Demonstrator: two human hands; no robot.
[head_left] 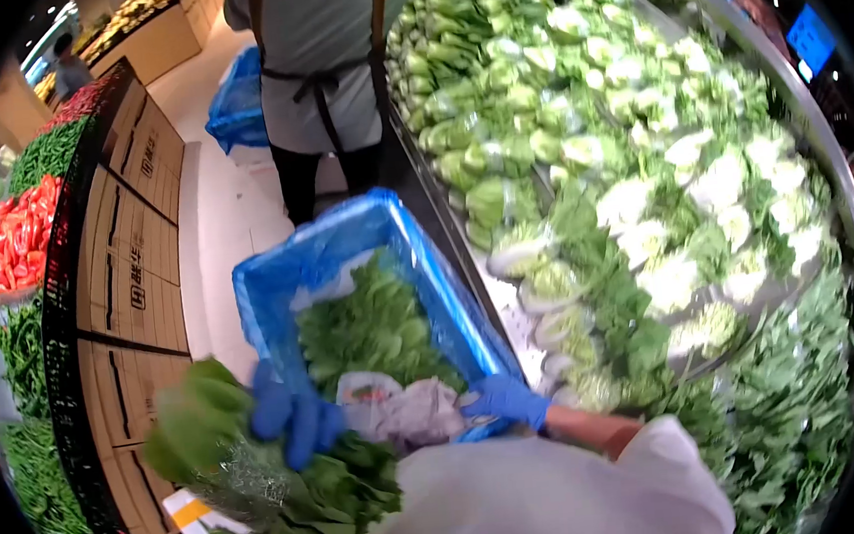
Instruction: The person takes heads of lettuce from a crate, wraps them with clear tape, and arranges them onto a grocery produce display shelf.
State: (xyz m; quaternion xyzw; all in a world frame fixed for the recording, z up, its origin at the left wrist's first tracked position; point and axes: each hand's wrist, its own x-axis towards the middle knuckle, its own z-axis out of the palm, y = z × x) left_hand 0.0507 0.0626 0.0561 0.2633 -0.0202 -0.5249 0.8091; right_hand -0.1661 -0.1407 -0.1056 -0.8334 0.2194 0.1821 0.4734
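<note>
My left hand (pixel 298 418), in a blue glove, is closed around a bunch of leafy greens (pixel 248 482) partly wrapped in clear plastic, to the left of the crate. Some of its leaves are blurred. My right hand (pixel 506 401), also gloved in blue, grips the near right corner of a blue plastic-lined crate (pixel 286 253). Inside the crate lies a heap of green leafy vegetables (pixel 366 322). A crumpled greyish plastic bag (pixel 418 413) sits at the crate's near end, close to my right fingers.
Right of the crate, a long display holds rows of cabbages and greens (pixel 644 220). A person in an apron (pixel 323 94) stands just ahead, beside another blue crate (pixel 238 101). Cardboard-fronted shelving (pixel 132 280) with red and green peppers (pixel 23 234) lines the left.
</note>
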